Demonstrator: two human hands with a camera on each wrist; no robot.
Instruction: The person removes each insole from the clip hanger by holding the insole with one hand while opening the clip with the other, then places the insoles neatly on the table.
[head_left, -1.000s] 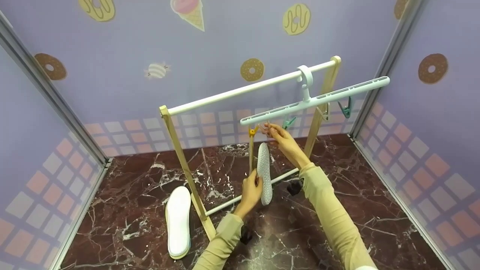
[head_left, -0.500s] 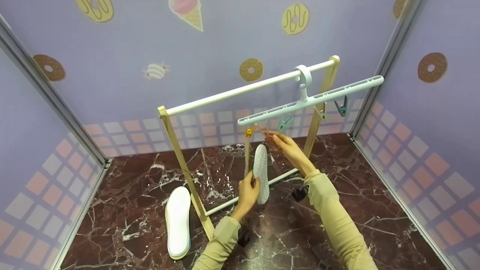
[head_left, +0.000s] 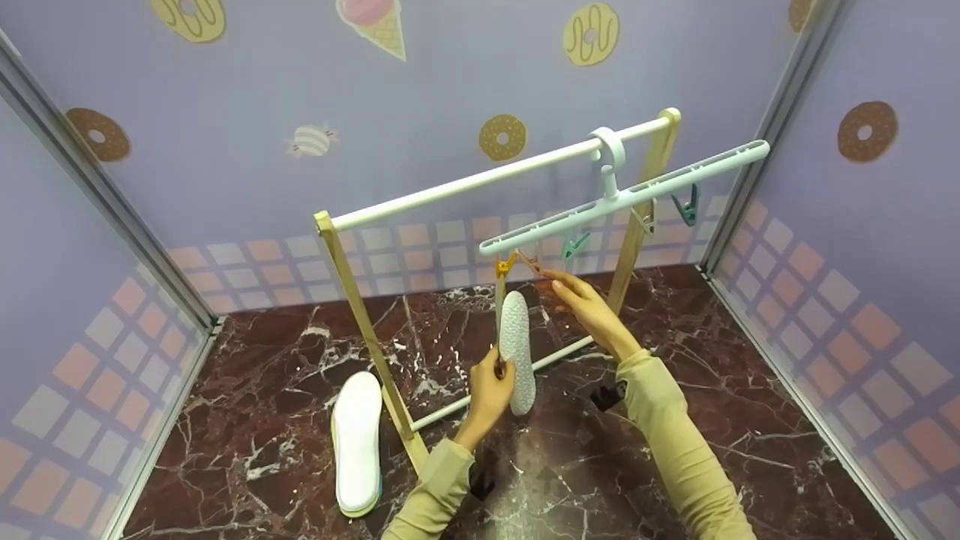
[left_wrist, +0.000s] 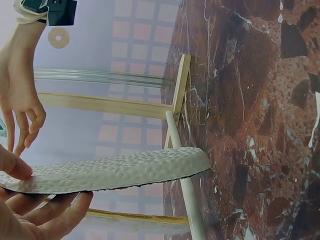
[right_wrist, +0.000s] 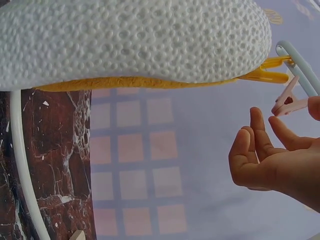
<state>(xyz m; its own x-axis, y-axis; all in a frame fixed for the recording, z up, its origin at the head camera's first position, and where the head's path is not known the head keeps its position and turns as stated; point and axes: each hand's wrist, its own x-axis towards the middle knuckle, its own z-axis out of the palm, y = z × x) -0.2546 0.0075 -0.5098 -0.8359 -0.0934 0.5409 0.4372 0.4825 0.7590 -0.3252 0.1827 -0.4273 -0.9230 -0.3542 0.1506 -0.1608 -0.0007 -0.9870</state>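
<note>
My left hand (head_left: 491,384) pinches the edge of a grey-white dimpled insole (head_left: 517,349), held upright below the hanger, thumb on its bumpy face in the left wrist view. My right hand (head_left: 589,307) is beside a pink clothespin (right_wrist: 290,100), fingers loosely bent with nothing between them; in the right wrist view a small gap shows between fingertips and clothespin. A yellow clothespin (head_left: 505,266) hangs at the near end of the pale blue hanger (head_left: 577,219). It grips a yellow-edged insole (right_wrist: 130,82), mostly hidden behind the dimpled one.
A white insole (head_left: 358,442) lies on the dark marbled surface to the left. The hanger hooks over the white bar of a wooden-legged rack (head_left: 465,184). More clothespins hang along it: a light green one (head_left: 576,245) and a dark green one (head_left: 687,206).
My right hand has let go of the pink clothespin and moved down and right. My left hand has brought the dimpled insole slightly left and down.
</note>
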